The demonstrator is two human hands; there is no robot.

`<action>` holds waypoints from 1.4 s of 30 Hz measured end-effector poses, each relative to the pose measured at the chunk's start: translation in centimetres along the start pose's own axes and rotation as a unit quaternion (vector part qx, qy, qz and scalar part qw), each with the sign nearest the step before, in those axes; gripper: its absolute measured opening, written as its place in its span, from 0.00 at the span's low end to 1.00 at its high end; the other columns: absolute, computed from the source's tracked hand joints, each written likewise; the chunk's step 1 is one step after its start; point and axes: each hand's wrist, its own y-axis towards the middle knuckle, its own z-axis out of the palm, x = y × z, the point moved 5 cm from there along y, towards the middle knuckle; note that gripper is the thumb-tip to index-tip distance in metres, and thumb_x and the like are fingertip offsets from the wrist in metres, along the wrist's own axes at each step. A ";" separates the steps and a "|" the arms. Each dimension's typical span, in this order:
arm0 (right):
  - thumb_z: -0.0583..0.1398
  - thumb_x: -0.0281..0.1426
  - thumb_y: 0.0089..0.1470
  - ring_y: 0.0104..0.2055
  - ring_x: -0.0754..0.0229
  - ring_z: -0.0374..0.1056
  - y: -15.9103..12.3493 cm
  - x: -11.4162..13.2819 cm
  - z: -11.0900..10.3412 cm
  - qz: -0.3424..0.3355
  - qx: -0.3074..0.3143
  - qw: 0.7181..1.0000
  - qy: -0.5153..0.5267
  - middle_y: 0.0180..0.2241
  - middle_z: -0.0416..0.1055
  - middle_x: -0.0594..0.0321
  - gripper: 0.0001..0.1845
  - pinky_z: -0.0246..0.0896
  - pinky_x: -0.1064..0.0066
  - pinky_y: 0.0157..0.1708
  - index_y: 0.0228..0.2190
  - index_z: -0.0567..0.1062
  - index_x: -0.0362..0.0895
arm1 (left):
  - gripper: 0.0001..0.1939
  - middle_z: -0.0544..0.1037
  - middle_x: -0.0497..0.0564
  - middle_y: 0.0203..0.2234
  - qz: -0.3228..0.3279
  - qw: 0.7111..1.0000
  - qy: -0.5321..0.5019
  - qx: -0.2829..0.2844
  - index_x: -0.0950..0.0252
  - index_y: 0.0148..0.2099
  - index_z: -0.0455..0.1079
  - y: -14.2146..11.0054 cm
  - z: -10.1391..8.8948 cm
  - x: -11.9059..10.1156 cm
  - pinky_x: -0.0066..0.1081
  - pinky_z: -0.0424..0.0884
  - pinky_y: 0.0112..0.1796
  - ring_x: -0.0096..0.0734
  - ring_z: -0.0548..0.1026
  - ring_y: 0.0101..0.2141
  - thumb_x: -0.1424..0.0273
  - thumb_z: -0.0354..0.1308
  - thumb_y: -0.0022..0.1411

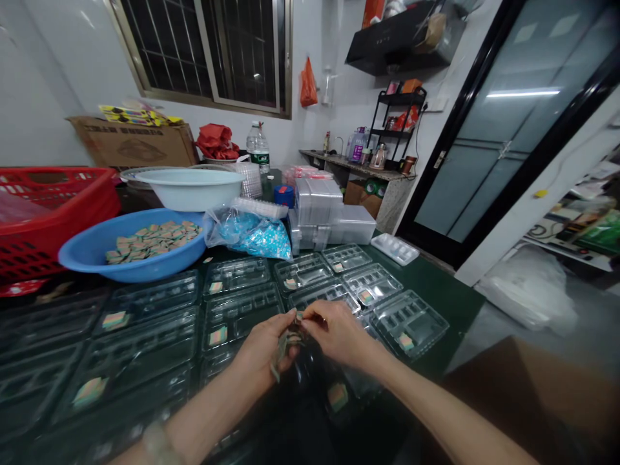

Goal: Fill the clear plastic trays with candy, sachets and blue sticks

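Observation:
Close together over the clear plastic trays [423, 316], both hands work at the same small bunch. My left hand [264, 352] is closed around several small flat pieces [292, 337], pinkish and green like those in the trays; their exact kind is unclear. The fingers of my right hand [339, 332] pinch at the top of this bunch, and I cannot make out what lies between the fingertips. Many trays have a small stack of striped peach-and-green pieces [405, 341] in one compartment. More such pieces [155, 240] fill a blue basin [82, 256] at the left.
Behind the trays lie a bag of blue-and-white packets [264, 239] and stacked clear boxes [317, 206]. A pale basin [194, 187] sits behind the blue one, beside a red basket [62, 206]. At the right are a white tray [394, 248] and a cardboard box [527, 400].

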 end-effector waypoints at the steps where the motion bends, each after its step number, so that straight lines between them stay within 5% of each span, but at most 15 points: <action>1: 0.53 0.25 0.52 0.28 0.64 0.64 -0.2 0.2 0.1 -0.007 -0.013 1.000 -0.012 0.25 0.70 0.65 0.07 0.53 0.75 0.28 0.28 0.72 0.43 | 0.07 0.70 0.47 0.14 0.000 1.000 0.004 -0.002 0.69 0.29 0.67 0.0 0.0 0.0 0.17 0.57 0.09 0.20 0.66 0.11 0.69 0.58 0.51; 6: 0.51 0.27 0.54 0.24 0.66 0.63 -0.3 -1.0 0.3 0.023 -0.052 0.998 0.012 0.22 0.68 0.66 0.09 0.53 0.78 0.24 0.26 0.70 0.42 | 0.07 0.71 0.48 0.16 0.002 1.000 0.028 0.001 0.70 0.31 0.68 0.1 0.2 0.2 0.16 0.53 0.08 0.19 0.64 0.10 0.70 0.57 0.51; 13: 0.46 0.33 0.58 0.31 0.61 0.65 3.8 -10.0 -4.7 0.173 -0.141 0.959 -0.176 0.30 0.71 0.59 0.16 0.54 0.74 0.29 0.31 0.71 0.41 | 0.10 0.71 0.49 0.17 -0.003 0.999 0.037 0.012 0.70 0.29 0.67 0.4 -0.3 0.6 0.17 0.52 0.09 0.18 0.63 0.11 0.66 0.60 0.48; 18: 0.49 0.29 0.55 0.39 0.55 0.63 6.4 -13.5 -4.7 0.173 -0.097 0.939 -0.281 0.35 0.70 0.52 0.13 0.49 0.67 0.40 0.30 0.73 0.41 | 0.13 0.72 0.49 0.21 0.001 0.999 0.049 0.003 0.69 0.31 0.68 0.4 -1.0 0.4 0.16 0.53 0.09 0.16 0.63 0.12 0.64 0.61 0.47; 25: 0.53 0.25 0.50 0.39 0.54 0.65 7.7 -15.3 -2.1 0.168 -0.012 0.929 -0.331 0.33 0.72 0.51 0.10 0.47 0.66 0.44 0.28 0.74 0.40 | 0.14 0.72 0.49 0.21 0.003 0.999 0.054 -0.008 0.69 0.32 0.67 0.9 -2.0 0.1 0.17 0.53 0.09 0.18 0.64 0.13 0.63 0.60 0.48; 32: 0.52 0.29 0.54 0.35 0.61 0.67 8.2 -17.0 -3.5 0.176 0.006 0.933 -0.314 0.32 0.73 0.63 0.11 0.55 0.74 0.31 0.31 0.74 0.46 | 0.12 0.73 0.50 0.22 0.005 0.999 0.035 -0.020 0.69 0.32 0.67 0.9 -2.5 -0.8 0.17 0.56 0.09 0.18 0.66 0.13 0.66 0.61 0.48; 37: 0.54 0.34 0.55 0.36 0.61 0.66 8.0 -16.3 -3.5 0.140 0.009 0.937 -0.319 0.34 0.70 0.61 0.11 0.59 0.64 0.39 0.32 0.71 0.40 | 0.08 0.70 0.49 0.17 -0.005 0.999 0.029 -0.045 0.70 0.33 0.67 0.7 -3.1 -1.8 0.17 0.56 0.08 0.19 0.64 0.12 0.70 0.58 0.51; 42: 0.54 0.32 0.56 0.41 0.60 0.64 8.3 -14.1 -3.8 0.124 -0.003 0.941 -0.316 0.39 0.67 0.59 0.11 0.57 0.59 0.43 0.36 0.69 0.37 | 0.10 0.60 0.44 0.10 -0.040 0.999 0.030 -0.002 0.69 0.28 0.64 -1.1 -3.1 -3.5 0.17 0.50 0.06 0.16 0.54 0.07 0.71 0.48 0.59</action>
